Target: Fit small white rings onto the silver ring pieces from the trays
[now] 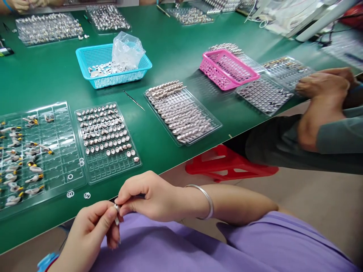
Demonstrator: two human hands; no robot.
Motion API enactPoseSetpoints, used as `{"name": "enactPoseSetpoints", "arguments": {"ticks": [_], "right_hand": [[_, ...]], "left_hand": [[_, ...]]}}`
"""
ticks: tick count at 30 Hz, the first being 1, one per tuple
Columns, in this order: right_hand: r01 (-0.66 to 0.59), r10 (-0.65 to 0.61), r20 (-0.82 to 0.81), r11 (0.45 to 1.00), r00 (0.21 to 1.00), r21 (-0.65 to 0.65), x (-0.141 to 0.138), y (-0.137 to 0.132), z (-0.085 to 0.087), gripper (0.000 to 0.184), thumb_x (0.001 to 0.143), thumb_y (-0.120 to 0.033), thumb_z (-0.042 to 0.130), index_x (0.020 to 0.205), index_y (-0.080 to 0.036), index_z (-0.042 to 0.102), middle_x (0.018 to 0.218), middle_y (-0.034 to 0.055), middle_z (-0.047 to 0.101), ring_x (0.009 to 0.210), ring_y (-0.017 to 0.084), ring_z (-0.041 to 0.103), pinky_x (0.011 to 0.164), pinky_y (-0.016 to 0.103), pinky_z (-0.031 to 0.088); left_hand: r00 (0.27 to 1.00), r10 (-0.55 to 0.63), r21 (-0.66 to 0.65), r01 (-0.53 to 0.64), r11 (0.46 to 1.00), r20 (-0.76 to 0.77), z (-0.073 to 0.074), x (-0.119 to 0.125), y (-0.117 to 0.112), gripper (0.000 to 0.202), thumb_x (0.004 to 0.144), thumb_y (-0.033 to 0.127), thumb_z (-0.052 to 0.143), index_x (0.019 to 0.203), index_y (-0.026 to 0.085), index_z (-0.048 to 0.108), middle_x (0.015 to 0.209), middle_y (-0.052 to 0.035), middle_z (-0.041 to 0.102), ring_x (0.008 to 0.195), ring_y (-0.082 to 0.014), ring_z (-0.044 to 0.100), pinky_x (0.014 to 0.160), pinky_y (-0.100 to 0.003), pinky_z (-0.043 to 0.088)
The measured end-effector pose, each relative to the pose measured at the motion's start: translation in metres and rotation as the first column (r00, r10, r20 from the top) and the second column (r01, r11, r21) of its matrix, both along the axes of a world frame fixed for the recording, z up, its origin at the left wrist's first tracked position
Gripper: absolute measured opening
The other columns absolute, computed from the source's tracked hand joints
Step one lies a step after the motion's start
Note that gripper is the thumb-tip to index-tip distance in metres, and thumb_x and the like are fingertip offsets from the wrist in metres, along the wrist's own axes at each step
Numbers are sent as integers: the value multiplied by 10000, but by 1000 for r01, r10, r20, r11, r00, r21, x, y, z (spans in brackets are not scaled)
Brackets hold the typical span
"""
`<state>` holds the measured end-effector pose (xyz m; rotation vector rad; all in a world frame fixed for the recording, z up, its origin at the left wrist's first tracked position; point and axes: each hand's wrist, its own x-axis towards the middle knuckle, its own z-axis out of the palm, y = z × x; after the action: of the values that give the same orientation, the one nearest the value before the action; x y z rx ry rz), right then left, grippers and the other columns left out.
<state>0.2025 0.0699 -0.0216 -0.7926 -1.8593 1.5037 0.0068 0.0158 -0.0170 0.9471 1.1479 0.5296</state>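
Both my hands meet just below the front edge of the green table (176, 56). My left hand (90, 230) pinches a small silvery metal part (117, 210) between thumb and fingers. My right hand (144, 198), a silver bangle (205, 200) on its wrist, is closed in a pinch on the same small part from the other side. Just beyond them lies a clear tray (113, 172) filled with rows of small silver caps. A second clear tray (59, 162) to its left holds white parts with yellow tips.
A third tray of pinkish metal pins (181, 113) lies right of centre. A blue basket (113, 66) with a plastic bag and a pink basket (227, 70) stand farther back. A thin tool (133, 100) lies between them. Another person's hands (323, 90) work at trays on the right. A red stool (227, 164) stands below.
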Motion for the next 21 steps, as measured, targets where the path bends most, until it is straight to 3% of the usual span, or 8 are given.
{"name": "enactPoseSetpoints", "arguments": {"ticks": [3,8,10,12,16,19,21], "right_hand": [[-18,18,-2,996,1000,83,-1,0,1,28,811,-123,715,834,-130,730,811,63,756,757,136,714,691,200,564],[-24,27,-37,996,999,92,-2,0,3,46,815,-134,712,838,-95,723,806,100,752,734,155,707,666,223,556],[-45,46,-56,999,997,28,-2,1,4,21,800,-109,713,810,-93,723,794,99,751,735,157,713,673,223,556],[-85,75,-85,990,994,-113,-3,4,5,28,777,-81,716,768,-106,712,768,68,745,735,149,721,684,214,561],[-208,144,-176,875,974,-437,-4,10,9,108,742,-21,676,712,-125,666,663,-13,691,693,116,711,673,190,557],[-298,220,-205,774,954,-559,-6,13,11,152,735,23,626,692,-122,645,638,-35,658,670,85,686,672,166,535],[-327,244,-219,736,945,-593,-8,12,11,145,719,22,650,675,-116,638,640,-37,649,656,74,671,654,151,521]], "left_hand": [[999,-18,61,20,998,-48,2,-3,-1,429,898,549,551,693,179,618,487,17,618,432,-99,551,489,-197,438],[995,-52,102,61,993,-89,6,-5,0,440,903,552,534,675,184,616,489,7,625,445,-110,559,493,-204,444],[994,-68,101,76,992,-82,8,-4,1,440,897,556,540,674,185,618,483,4,626,444,-111,557,491,-202,444],[995,-78,83,84,993,-65,9,-3,1,440,888,561,550,671,185,623,477,3,628,434,-108,553,489,-200,443],[996,-89,-54,89,995,3,13,0,-1,450,851,586,587,655,182,622,457,-2,622,382,-94,520,435,-187,407],[998,-53,-213,55,975,15,19,2,-4,477,768,629,657,624,178,607,435,-8,612,352,-93,498,390,-179,361],[1000,-28,-304,30,952,12,24,4,-7,508,712,665,690,614,173,606,431,-11,608,343,-88,483,381,-177,341]]}}
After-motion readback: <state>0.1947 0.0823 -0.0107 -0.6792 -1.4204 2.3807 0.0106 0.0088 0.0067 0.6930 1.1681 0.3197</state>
